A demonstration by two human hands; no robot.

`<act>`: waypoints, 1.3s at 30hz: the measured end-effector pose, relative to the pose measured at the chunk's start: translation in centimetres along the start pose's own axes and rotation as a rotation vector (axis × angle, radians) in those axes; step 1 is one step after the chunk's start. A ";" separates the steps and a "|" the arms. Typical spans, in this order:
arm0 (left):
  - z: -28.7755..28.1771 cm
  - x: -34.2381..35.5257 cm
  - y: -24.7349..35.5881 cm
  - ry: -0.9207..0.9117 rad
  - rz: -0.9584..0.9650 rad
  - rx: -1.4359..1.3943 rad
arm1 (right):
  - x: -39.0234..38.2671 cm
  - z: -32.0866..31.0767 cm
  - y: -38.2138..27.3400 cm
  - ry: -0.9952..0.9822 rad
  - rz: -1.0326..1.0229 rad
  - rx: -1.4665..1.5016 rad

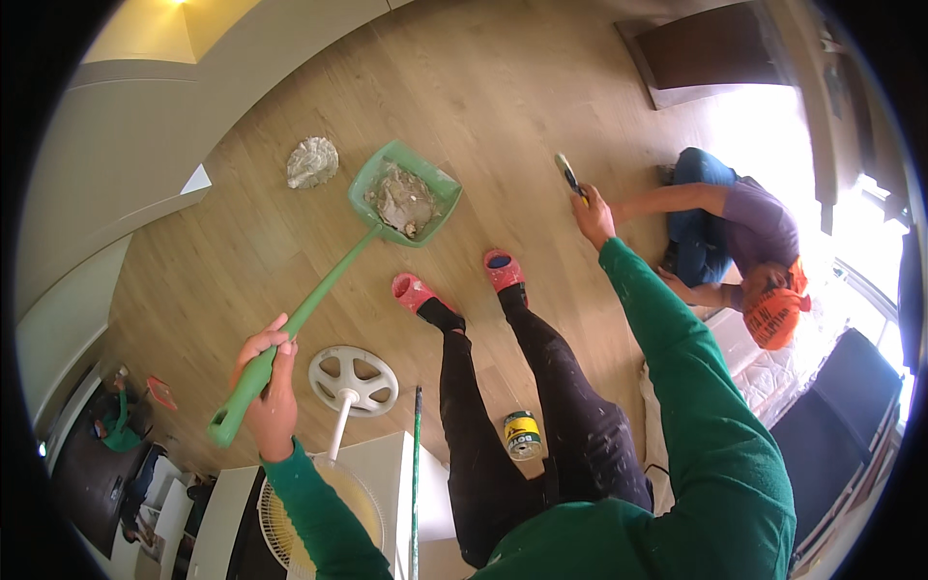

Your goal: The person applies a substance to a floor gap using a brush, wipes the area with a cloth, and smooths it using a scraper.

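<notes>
My left hand is closed around the upper end of the long green handle of a dustpan. The pan rests on the wood floor, holding a heap of pale dust and crumbled debris. Out to the right, my right hand grips a slim tool that looks like a paintbrush, with a pale end and a dark handle with some yellow. Another person's forearm reaches toward my right hand; that person's fingers are hidden behind it. Left of the pan lies a crumpled whitish lump.
A person in an orange cap crouches at the right. A white pedestal fan stands at lower left beside a green pole. Near my legs is a yellow and green can. Plastic-wrapped goods and a dark panel line the right side.
</notes>
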State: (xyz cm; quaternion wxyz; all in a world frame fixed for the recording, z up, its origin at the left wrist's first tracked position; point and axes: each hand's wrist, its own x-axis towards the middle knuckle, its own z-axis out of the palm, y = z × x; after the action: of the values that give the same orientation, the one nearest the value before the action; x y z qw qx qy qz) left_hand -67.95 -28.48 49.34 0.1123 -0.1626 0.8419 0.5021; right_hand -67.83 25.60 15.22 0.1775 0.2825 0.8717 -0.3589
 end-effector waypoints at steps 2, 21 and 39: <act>1.1 0.7 0.7 0.004 0.023 0.037 | 4.1 4.5 -1.0 -0.009 -0.015 -0.017; 1.8 7.1 2.4 -0.244 0.034 0.313 | 0.5 21.5 -7.3 -0.142 -0.060 0.394; 8.7 4.5 9.0 -0.353 0.305 0.193 | -0.7 7.3 24.1 0.419 0.272 0.017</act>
State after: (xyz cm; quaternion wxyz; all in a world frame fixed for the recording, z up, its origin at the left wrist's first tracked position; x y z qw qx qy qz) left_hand -75.36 -17.52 50.94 0.1956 0.0677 0.8681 0.4512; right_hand -51.57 34.09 -2.06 0.0373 0.4671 0.8403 -0.2727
